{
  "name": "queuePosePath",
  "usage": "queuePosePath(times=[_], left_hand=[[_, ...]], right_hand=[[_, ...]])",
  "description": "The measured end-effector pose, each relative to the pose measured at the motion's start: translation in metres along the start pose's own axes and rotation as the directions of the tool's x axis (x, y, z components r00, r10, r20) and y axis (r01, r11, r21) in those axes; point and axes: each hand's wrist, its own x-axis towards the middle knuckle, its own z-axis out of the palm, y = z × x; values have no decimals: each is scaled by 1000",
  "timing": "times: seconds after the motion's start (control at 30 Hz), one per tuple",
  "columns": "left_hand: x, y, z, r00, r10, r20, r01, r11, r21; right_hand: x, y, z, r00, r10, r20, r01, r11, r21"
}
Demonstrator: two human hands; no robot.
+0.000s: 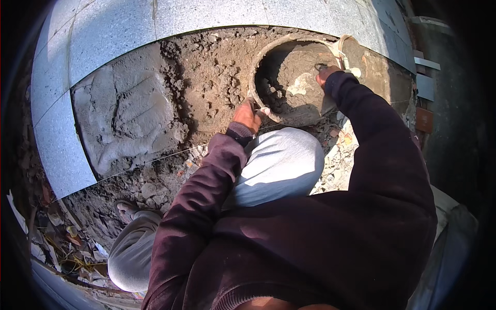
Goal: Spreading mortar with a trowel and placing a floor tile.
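Observation:
A wide, mortar-crusted basin (pixel 254 77) rests on the dirt bed at upper right, with grey mortar (pixel 289 101) inside. My left hand (pixel 247 114) is closed on the basin's near left rim. My right hand (pixel 327 76) is closed on a dark handle, probably of a trowel, inside the basin's right side; the rest of the tool is hard to make out. To the left lies a roughly smoothed square of wet grey mortar (pixel 121 108), with lumpy soil and mortar (pixel 206 77) between it and the basin.
Speckled grey tiles (pixel 206 14) border the bed at the top and left. A thin string (pixel 164 157) runs across its near side. Broken rubble (pixel 67 237) lies at lower left, stacked tile pieces (pixel 424 90) at right. My knee (pixel 279 160) is just below the basin.

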Motion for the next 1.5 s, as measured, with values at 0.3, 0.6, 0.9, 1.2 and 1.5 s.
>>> queuePosePath(times=[0.3, 0.6, 0.9, 1.2, 1.5], left_hand=[[6, 2, -1, 997, -73, 16, 74, 996, -49], [1, 7, -4, 999, 24, -29, -24, 999, 21], [-1, -2, 4, 979, 166, -120, -153, 982, 112], [-24, 3, -67, 952, -190, 241, 48, 867, 497], [-202, 40, -283, 973, -162, -163, 218, 425, 879]], right_hand=[[-23, -72, -14, 994, -73, -84, 91, 968, 235], [-39, -94, -26, 1000, 18, -20, -3, 829, 560], [-33, -133, -13, 975, 221, -10, -72, 359, 931], [-65, -142, 13, 788, 435, -436, 417, 144, 897], [-95, -136, -52, 750, 378, -543, 431, 345, 834]])
